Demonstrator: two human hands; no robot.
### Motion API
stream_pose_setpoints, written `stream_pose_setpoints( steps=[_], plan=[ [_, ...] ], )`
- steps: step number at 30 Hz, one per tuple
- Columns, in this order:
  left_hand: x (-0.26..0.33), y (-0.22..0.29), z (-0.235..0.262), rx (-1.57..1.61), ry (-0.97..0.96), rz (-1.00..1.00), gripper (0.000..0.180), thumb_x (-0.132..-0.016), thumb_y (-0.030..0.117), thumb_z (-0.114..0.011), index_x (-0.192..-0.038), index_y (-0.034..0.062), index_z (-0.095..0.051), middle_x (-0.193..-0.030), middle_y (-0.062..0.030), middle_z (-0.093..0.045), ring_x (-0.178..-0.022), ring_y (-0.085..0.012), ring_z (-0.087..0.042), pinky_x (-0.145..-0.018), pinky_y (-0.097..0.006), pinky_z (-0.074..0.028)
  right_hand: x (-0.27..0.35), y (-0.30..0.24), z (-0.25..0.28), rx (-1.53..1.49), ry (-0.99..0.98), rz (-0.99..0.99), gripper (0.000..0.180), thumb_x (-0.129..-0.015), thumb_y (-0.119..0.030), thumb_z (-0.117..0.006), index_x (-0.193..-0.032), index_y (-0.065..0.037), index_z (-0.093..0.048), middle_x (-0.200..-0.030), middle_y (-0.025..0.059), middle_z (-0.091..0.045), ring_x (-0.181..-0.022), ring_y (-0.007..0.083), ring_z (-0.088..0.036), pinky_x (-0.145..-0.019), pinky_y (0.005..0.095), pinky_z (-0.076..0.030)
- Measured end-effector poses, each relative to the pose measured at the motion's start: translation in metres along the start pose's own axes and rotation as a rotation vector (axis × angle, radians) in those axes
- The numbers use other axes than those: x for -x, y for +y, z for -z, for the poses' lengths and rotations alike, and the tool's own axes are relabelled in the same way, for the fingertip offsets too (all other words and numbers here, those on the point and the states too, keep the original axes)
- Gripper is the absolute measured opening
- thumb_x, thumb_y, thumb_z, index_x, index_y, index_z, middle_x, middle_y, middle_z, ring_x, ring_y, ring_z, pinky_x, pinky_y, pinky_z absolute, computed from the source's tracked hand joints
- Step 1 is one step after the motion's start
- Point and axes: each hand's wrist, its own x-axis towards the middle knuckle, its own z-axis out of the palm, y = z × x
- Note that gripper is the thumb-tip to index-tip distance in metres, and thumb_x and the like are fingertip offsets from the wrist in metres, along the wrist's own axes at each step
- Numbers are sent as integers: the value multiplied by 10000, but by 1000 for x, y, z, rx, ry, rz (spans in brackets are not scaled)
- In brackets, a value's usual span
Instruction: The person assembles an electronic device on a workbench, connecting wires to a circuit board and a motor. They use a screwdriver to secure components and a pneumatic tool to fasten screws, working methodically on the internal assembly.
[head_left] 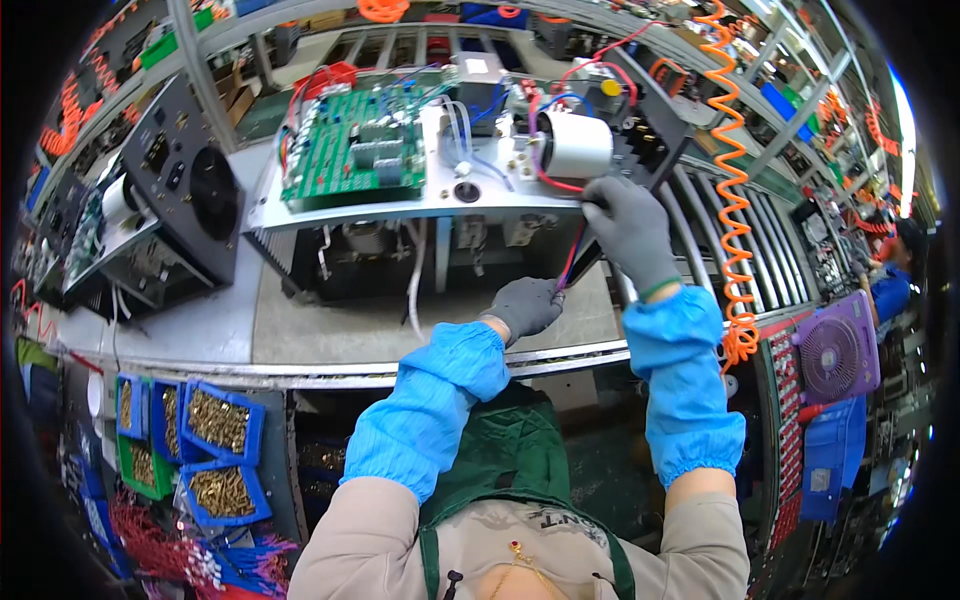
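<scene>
An open metal chassis (400,210) stands on the bench, carrying a green circuit board (350,145) on top and a white cylindrical part (575,145) at its right end. My right hand (630,225), in a grey glove, grips the chassis's upper right edge beside the white cylinder and pinches red and blue wires (572,250) there. Those wires run down to my gloved left hand (525,305), whose fingers are closed on their lower end in front of the chassis. Both forearms wear blue sleeve covers.
A second black-fronted unit (170,200) sits at the left on the bench. Blue bins of brass screws (215,425) hang below the bench edge at the left. An orange coiled hose (735,190) hangs at the right, near a purple fan (835,350). Another person (895,275) works at far right.
</scene>
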Motion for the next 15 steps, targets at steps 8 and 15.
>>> stream_pose_setpoints(
  steps=[8,15],
  plan=[
    [104,-40,-5,204,256,72,314,-904,338,-488,-1021,71,-604,-940,-177,-638,-904,-364,-604,-764,-452,-476,65,-69,-64,-665,-500,-213,161,-822,-103,-598,-951,-24,-651,-804,79,-638,-710,161,-599,-662,292,-486],
    [146,-119,60,140,995,157,221,-909,173,-499,-1047,29,-593,-882,-116,-621,-796,-184,-588,-744,-306,-476,117,-137,-149,-1483,-899,-584,463,-919,-256,-565,-1269,34,-477,-932,98,-619,-785,161,-606,-758,291,-495]
  ],
)
